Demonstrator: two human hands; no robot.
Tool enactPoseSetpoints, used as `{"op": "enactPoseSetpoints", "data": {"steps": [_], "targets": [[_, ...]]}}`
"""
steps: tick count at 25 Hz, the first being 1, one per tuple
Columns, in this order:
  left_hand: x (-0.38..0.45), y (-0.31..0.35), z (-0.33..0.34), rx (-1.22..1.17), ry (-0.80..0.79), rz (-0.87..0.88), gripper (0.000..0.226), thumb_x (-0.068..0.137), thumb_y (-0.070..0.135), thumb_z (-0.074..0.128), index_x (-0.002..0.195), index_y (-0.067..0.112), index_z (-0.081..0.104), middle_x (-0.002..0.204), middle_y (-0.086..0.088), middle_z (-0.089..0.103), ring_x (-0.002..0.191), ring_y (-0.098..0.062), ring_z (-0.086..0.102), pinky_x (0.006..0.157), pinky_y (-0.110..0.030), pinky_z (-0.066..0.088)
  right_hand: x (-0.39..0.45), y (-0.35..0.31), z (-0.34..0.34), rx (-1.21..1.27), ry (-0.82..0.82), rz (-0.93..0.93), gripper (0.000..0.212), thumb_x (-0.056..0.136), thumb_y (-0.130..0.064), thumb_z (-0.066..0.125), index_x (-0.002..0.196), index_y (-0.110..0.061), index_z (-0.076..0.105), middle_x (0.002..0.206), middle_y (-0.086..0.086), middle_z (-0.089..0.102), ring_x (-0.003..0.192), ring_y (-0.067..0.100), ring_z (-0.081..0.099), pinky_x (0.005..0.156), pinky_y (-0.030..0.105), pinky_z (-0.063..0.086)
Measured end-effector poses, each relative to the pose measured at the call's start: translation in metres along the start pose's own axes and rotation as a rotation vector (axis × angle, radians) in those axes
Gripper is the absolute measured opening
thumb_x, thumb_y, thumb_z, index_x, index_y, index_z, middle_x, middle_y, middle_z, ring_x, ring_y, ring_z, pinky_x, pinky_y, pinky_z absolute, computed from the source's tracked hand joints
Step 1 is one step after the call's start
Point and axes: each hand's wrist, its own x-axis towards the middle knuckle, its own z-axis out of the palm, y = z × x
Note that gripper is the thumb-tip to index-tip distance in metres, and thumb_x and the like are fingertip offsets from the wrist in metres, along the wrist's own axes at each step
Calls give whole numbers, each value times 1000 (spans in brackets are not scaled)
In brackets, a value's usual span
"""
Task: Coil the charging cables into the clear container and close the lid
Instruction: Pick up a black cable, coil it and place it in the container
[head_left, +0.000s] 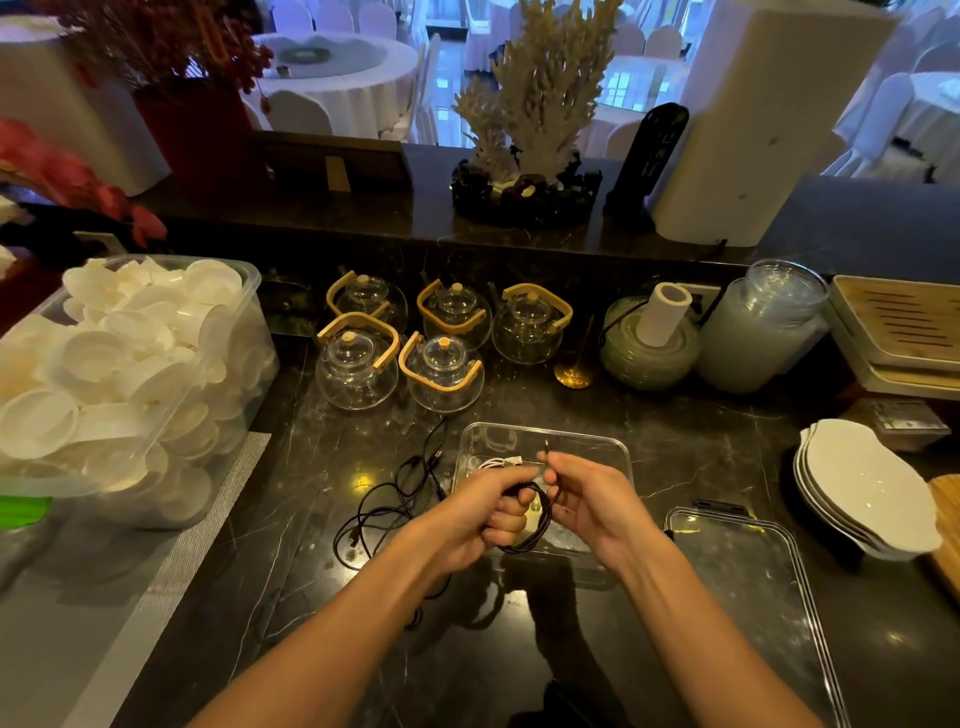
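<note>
Above the clear container (545, 441), both hands meet over its open top. From the head camera, the left hand (483, 512) has its fingers curled round a coiled black cable (537, 519), whose loops hang below the knuckles and over the container's inside. The right hand (587, 493) pinches the free end of that same cable between thumb and fingertips, with the plug tip poking up just above them. Inside the container, at its far left, lies a white cable (498, 462). The container sits on a dark marble counter (701, 457), with its lid (748, 577) lying flat just to the right, apart from it. Left of the container, loose black cables (395, 499) sprawl on the counter, one strand running up towards the glass teapots (415, 343) with wooden handles standing behind. Farther left stands a big clear bin (228, 374) heaped with white dishes. At the right edge rests a stack of white plates (862, 488).
</note>
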Motion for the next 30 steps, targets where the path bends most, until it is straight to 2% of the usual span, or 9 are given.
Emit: {"op": "enactPoseSetpoints", "data": {"steps": [3,6,9,13,16,20,24,26,30], "targets": [[-5,1,-1,52,-71,-24,39,97,35,38,70,16,59,59,5,26,50,-10,26,48,-23,24,6,4,-6,-143,-43,82,15,99,-14,60,103,-6,73,63,-2,57,54,9,52,49,21,42],[-3,-3,-1,69,-82,-34,34,97,32,33,86,9,57,62,3,30,56,-13,35,57,-27,35,5,0,-7,-329,-2,40,13,98,-15,63,86,-12,67,60,-2,56,52,8,51,53,24,42],[1,-5,1,145,-31,-27,36,100,30,32,92,7,58,62,3,31,56,-12,37,60,-28,37,3,-3,-7,-519,22,-31,18,98,-14,62,82,-11,68,63,0,58,55,9,53,53,24,42],[0,2,1,240,108,61,34,100,27,32,86,7,55,56,6,38,52,-10,33,56,-26,33,3,-4,-12,-721,-29,-57,21,100,-19,62,85,-9,73,67,-1,56,59,9,48,51,22,42],[3,9,0,290,229,99,33,102,25,32,80,11,52,55,6,35,47,-8,31,53,-26,27,4,-3,-19,-561,-172,11,20,101,-19,62,88,-7,73,67,-1,55,55,7,46,54,23,43],[7,9,-3,346,308,178,16,101,19,37,88,14,45,52,12,37,45,-5,32,51,-25,26,3,5,-21,-305,-344,59,16,101,-11,58,103,2,67,68,1,53,57,8,47,56,23,45],[6,9,4,276,262,187,10,104,14,41,94,13,44,56,7,37,43,-5,33,48,-22,27,8,16,-24,-40,-428,58,28,99,-8,56,119,12,64,79,7,58,60,9,48,60,25,47],[6,8,5,259,258,173,10,105,17,41,97,12,45,60,5,39,45,-5,33,46,-21,27,6,21,-19,-5,-418,23,34,100,-8,56,124,15,60,85,10,63,62,10,50,62,24,48],[10,6,-3,334,297,201,17,106,20,42,104,9,54,74,-5,48,50,-7,37,45,-20,31,0,25,-7,-112,-238,-146,18,105,-11,50,111,0,64,89,7,67,71,13,57,64,24,52]]}}
